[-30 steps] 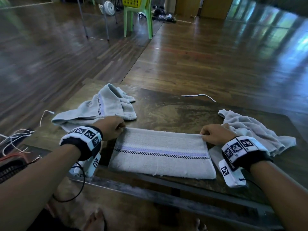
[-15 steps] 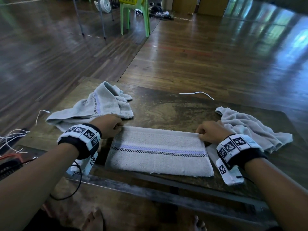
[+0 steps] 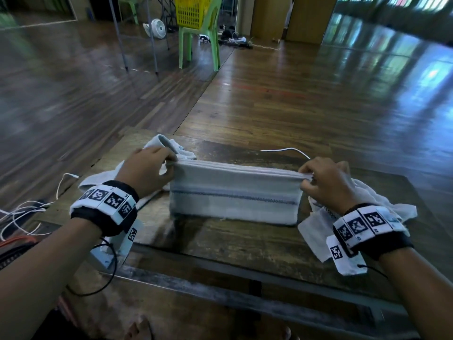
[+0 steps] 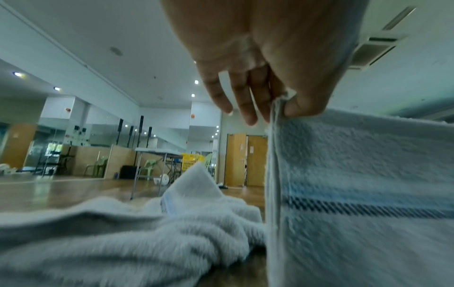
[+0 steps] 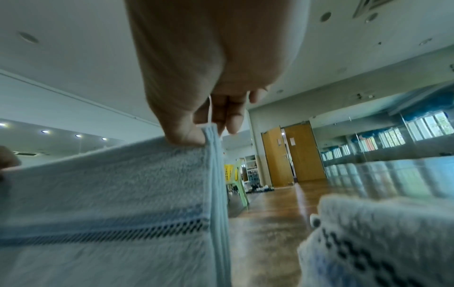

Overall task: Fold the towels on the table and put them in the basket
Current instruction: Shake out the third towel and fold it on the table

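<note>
Lifted off the tabletop (image 3: 245, 244) since a moment ago, the folded towel (image 3: 232, 200) hangs between the left hand (image 3: 147, 173) and right hand (image 3: 326, 182), fingers pinching its top corners; a loose pinch could let the layers slip apart.

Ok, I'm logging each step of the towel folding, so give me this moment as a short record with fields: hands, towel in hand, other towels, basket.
left hand: left hand pinches the left top corner of the folded towel
right hand: right hand pinches its right top corner
towel in hand: folded in layers, top edge raised, hanging upright; whether its bottom edge touches the table cannot be told
other towels: crumpled towel on the left; crumpled towel on the right, both unfolded on the table
basket: yellow basket on a green chair, far across the floor
</note>
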The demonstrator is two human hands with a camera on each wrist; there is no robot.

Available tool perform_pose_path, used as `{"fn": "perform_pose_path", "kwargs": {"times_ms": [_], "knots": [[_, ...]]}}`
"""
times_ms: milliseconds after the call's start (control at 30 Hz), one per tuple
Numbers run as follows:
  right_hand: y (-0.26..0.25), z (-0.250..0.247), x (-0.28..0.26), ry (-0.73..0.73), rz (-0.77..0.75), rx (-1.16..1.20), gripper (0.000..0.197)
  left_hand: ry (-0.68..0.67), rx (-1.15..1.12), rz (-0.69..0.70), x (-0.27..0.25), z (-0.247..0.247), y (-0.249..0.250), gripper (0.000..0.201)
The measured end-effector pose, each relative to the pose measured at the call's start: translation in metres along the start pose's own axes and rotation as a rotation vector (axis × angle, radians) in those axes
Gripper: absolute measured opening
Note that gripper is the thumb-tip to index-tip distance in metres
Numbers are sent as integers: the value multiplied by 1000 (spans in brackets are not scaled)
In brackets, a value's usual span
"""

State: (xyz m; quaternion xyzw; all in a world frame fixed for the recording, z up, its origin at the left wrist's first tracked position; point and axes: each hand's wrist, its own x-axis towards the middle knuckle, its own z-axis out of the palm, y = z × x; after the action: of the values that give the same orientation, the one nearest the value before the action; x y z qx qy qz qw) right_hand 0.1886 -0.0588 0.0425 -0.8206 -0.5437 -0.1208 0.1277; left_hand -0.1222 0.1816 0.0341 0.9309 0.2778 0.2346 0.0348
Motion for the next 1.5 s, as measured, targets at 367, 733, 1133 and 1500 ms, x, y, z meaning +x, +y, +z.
{"fn": "perform_pose_path", "kwargs": {"times_ms": [367, 733, 1133, 1500], "knots": [[6, 2, -54, -458, -80, 30, 22, -495, 160, 94, -47, 2, 0, 36], [2, 24, -67, -509, -63, 81, 22, -566, 115, 119, -64, 29, 4, 20], [-35, 44, -71, -427, -241, 55, 26, -338, 102, 248, -65, 52, 37, 27], [-74, 63, -57, -430, -217, 38, 19, -480, 19, 196, -41, 86, 100, 21]]}}
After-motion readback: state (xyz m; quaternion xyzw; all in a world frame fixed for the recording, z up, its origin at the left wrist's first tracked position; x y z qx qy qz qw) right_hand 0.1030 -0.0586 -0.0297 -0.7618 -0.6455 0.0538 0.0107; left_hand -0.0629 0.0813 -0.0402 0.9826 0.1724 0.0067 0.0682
